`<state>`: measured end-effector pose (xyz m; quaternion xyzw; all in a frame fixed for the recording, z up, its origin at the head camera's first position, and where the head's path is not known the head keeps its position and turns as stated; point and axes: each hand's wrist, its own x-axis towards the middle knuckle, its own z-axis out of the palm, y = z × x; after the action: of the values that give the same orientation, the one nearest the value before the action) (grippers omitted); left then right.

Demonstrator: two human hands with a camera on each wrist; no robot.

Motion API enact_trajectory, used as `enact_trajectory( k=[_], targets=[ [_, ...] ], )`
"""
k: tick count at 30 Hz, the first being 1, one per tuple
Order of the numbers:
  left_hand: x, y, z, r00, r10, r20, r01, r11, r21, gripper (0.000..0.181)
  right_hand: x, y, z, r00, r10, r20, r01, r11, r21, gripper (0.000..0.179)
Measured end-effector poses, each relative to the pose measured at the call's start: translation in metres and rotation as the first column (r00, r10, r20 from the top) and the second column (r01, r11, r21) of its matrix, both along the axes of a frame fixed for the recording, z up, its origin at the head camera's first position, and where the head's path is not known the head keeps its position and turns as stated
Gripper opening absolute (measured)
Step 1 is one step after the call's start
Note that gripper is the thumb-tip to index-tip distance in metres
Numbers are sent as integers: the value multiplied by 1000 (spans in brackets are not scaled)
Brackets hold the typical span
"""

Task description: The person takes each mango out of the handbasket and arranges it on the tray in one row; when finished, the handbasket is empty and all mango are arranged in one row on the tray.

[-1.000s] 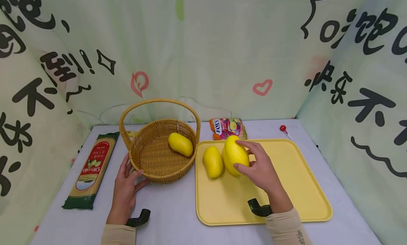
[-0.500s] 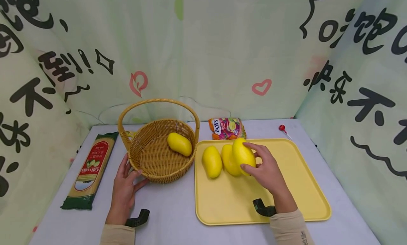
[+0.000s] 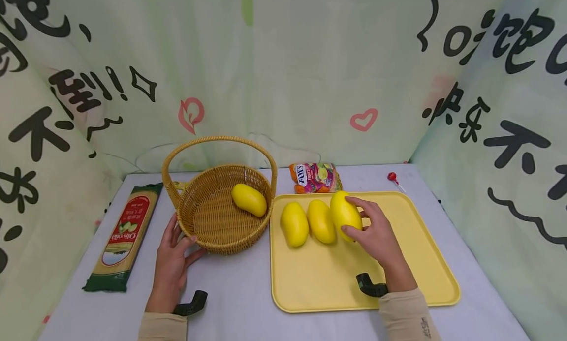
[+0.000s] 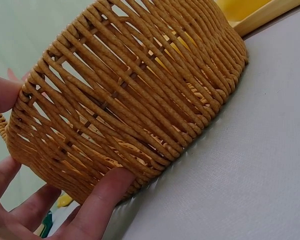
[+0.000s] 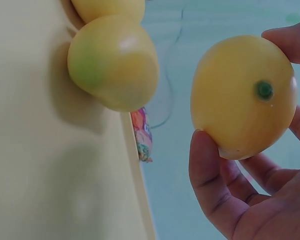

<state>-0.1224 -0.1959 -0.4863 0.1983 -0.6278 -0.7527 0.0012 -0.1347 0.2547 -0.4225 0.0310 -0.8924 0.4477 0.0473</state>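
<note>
My right hand (image 3: 375, 235) holds a yellow mango (image 3: 344, 214) between thumb and fingers; in the right wrist view, this mango (image 5: 242, 95) hangs clear of the tray, its green stem spot facing the camera. Two more mangoes, the left one (image 3: 294, 224) and the middle one (image 3: 321, 222), lie side by side on the yellow tray (image 3: 328, 284). My left hand (image 3: 170, 262) grips the near left side of a wicker basket (image 3: 230, 246). In the left wrist view, its fingers (image 4: 102, 200) spread against the woven wall (image 4: 135, 95). One mango (image 3: 249, 200) lies inside the basket.
Left of the basket lies a pasta-like long packet (image 3: 126, 237) with a red label. A colourful FOX'S candy bag (image 3: 316, 178) sits behind the tray, and a red lollipop (image 3: 392, 176) lies at the back right. Printed curtains (image 3: 283, 75) enclose the table (image 3: 235, 296).
My right hand has carried its mango rightward, away from the other two on the tray, and the middle mango now shows fully. The left hand stays on the basket.
</note>
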Motion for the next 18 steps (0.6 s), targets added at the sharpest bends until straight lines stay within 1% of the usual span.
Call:
enact_trajectory(
  k=[12,18],
  targets=[
    [0,1,0,1000,-4,-15,4,1000,1,83,-6,13,-9,998,-43,41,43,999,18,65],
    [0,1,-1,1000,-1,-19,1,1000,8,83,-10,17,-18,996,-68,61,66,997,32,66]
  ],
)
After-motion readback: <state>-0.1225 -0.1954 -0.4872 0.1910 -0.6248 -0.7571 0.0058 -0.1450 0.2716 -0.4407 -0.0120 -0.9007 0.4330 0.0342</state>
